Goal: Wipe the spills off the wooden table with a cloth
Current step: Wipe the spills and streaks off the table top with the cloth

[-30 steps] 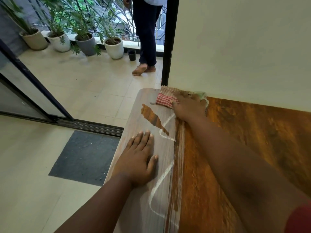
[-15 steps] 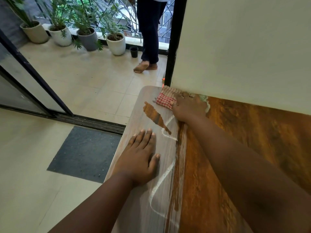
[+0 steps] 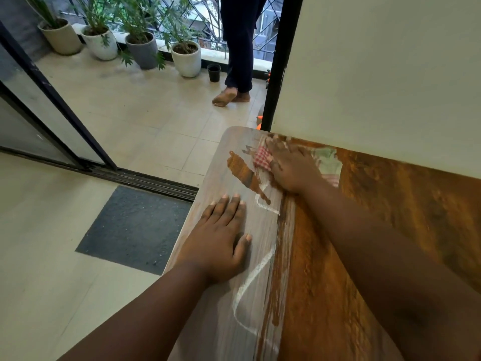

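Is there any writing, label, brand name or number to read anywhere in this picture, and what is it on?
None: no readable text shows anywhere.
The checked cloth under the right hand bears only a pattern.
The white lines on the wooden table are loose streaks, not letters.
The plant pots are plain.
The left hand rests flat on the table.

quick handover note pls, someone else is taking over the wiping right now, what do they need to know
Right hand: pressed flat on the checked cloth at the far corner of the table, by the wall.
Left hand: palm down on the near left part of the table, holding nothing.
Done: nothing is clearly wiped off yet.
Left: the brown smear just left of the cloth, and the white streak running toward the near edge.
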{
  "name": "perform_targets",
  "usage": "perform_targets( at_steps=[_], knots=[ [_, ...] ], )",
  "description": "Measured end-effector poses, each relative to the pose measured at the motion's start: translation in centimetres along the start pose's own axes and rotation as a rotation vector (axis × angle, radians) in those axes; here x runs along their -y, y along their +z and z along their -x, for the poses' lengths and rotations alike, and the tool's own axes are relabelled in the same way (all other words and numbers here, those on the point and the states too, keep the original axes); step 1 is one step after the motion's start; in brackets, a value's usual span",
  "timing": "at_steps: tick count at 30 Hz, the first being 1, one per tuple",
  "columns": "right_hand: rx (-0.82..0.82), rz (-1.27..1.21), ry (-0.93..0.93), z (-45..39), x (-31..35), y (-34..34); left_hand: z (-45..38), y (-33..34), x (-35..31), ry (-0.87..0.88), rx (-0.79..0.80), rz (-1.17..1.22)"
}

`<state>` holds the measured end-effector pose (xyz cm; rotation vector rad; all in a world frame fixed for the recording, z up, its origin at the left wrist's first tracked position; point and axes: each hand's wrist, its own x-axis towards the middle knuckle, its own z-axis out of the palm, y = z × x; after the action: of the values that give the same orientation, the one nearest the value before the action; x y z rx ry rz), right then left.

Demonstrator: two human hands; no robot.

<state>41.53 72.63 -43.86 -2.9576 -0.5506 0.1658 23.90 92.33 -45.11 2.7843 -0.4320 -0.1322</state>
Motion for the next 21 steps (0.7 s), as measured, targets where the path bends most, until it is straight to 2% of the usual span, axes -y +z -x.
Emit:
perform_targets(
  at_steps=[3,6,11,14,21],
  knots=[
    [0.019,-0.016,-0.01,-2.7,-0.6,-0.6,0.0,0.0,0.0,0.001,-0.011,0.009],
    [0.023,-0.005,0.025,-1.5,0.1,-0.1,0.0,0.0,0.0,-0.001,-0.005,0.0],
    [-0.006,-0.049,-0.033,8.7,4.2,2.2,0.1,-0.1,-0.3,-0.011,-0.007,0.003],
    [0.039,-0.026,-0.053,12.9,5.5,2.7,0.0,-0.2,-0.3,-0.012,0.001,-0.011],
    [0.071,-0.044,0.116,3.8,3.5,0.6,0.0,-0.4,-0.5,-0.031,0.018,0.015]
  ],
)
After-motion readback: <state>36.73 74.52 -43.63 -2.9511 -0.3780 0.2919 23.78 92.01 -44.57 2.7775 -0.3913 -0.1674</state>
